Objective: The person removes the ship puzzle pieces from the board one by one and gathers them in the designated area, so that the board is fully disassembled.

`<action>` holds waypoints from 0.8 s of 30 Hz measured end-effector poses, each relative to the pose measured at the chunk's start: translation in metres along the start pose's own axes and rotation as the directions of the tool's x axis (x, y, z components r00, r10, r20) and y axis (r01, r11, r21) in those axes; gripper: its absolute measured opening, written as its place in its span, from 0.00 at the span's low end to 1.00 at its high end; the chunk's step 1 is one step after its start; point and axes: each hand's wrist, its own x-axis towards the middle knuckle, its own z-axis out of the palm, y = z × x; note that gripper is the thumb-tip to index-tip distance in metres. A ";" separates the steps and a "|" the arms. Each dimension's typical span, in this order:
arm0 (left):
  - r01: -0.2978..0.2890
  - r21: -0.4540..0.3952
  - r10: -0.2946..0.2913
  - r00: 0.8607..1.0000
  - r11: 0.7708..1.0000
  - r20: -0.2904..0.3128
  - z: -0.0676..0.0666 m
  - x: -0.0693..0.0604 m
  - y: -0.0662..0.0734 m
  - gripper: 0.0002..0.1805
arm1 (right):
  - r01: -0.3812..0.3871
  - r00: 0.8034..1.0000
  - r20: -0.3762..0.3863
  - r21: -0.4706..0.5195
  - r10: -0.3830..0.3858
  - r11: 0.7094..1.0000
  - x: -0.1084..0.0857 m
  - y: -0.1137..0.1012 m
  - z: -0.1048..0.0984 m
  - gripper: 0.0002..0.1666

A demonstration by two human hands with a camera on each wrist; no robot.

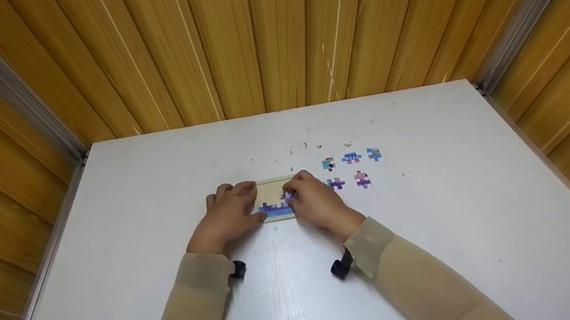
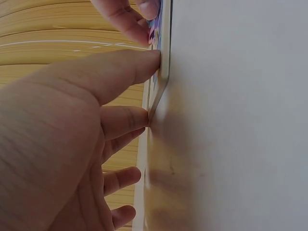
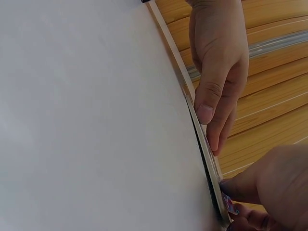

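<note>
A small shallow puzzle tray (image 1: 269,191) lies on the white table, with a row of blue and purple jigsaw pieces (image 1: 276,211) along its near side. My left hand (image 1: 231,212) holds the tray's left end, thumb on the near rim and index finger at the far corner; the other fingers spread beyond it. Over the tray's right part, my right hand (image 1: 319,198) pinches a purple puzzle piece (image 1: 286,195) between thumb and fingers. In the right wrist view a colourful piece (image 3: 230,204) shows by the right fingertips, partly hidden by them.
Several loose puzzle pieces (image 1: 351,158) lie to the right of the tray, in two rough rows. Small dark specks (image 1: 305,145) mark the white table (image 1: 447,204) beyond the tray. Yellow wood-look panels (image 1: 279,38) stand behind the table and at both sides.
</note>
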 end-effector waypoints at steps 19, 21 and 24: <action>-0.002 0.013 0.002 1.000 1.000 -0.008 -0.001 -0.002 0.002 0.44 | 0.040 0.999 0.027 -0.049 -0.039 0.998 -0.001 0.001 -0.001 0.21; 0.002 0.014 -0.002 1.000 1.000 -0.007 -0.001 -0.002 0.002 0.44 | 0.045 0.999 0.031 -0.048 -0.044 0.998 -0.001 0.001 -0.001 0.21; 0.002 0.010 -0.001 1.000 1.000 -0.006 0.000 -0.001 0.003 0.44 | 0.059 0.998 0.032 -0.048 -0.057 0.997 -0.001 0.002 -0.002 0.21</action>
